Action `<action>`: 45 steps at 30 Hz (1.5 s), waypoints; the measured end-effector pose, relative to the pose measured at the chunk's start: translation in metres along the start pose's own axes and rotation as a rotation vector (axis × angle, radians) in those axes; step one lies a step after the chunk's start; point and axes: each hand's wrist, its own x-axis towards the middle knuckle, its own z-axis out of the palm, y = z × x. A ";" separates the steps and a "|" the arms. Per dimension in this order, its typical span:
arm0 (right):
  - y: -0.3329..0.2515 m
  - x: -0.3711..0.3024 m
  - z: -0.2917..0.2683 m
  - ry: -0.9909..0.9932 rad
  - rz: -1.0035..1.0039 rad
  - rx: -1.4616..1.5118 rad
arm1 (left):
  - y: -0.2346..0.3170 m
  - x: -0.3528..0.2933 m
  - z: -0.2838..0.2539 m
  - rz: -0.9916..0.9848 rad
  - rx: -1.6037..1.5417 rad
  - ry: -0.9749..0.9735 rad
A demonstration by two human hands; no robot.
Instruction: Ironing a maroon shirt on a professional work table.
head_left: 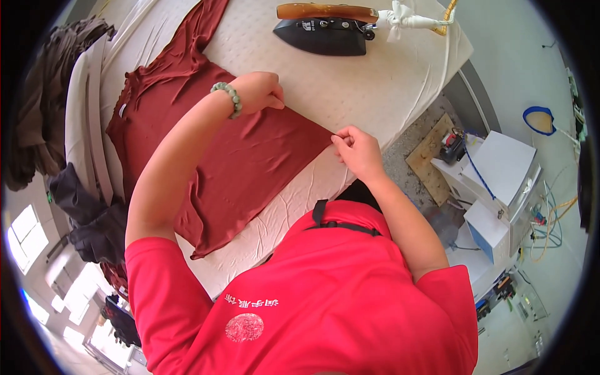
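The dark red shirt point(237, 156) lies flat on my white padded desk point(350, 87). My left hand point(262, 92) rests on it, fingers curled into a loose fist. My right hand point(356, 150) pinches the shirt's hem corner between narrowed fingertips. A black iron point(325, 31) sits well apart, near the far edge.

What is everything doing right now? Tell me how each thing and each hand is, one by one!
Dark red shirt: spread flat on the ironing table, hem pulled taut.
Left hand: closed, pinching the shirt's hem edge.
Right hand: closed, pinching the hem's corner.
Iron: sitting flat on the table, untouched.
Ironing table: covered with a wrinkled white pad.
Dark clothes: heaped beside the table.
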 end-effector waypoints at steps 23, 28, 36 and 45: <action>-0.016 0.031 -0.048 -0.494 -0.079 -0.015 | 0.118 0.006 0.146 -0.658 0.224 0.971; -0.009 0.044 -0.049 -0.550 -0.090 -0.157 | 0.130 0.010 0.158 -0.658 0.251 0.989; -0.069 0.056 -0.076 -0.346 -0.864 -0.686 | 0.154 0.020 0.174 -0.713 0.100 0.999; -0.175 0.174 -0.060 0.187 -1.056 -1.208 | 0.156 0.018 0.170 -0.742 0.040 0.950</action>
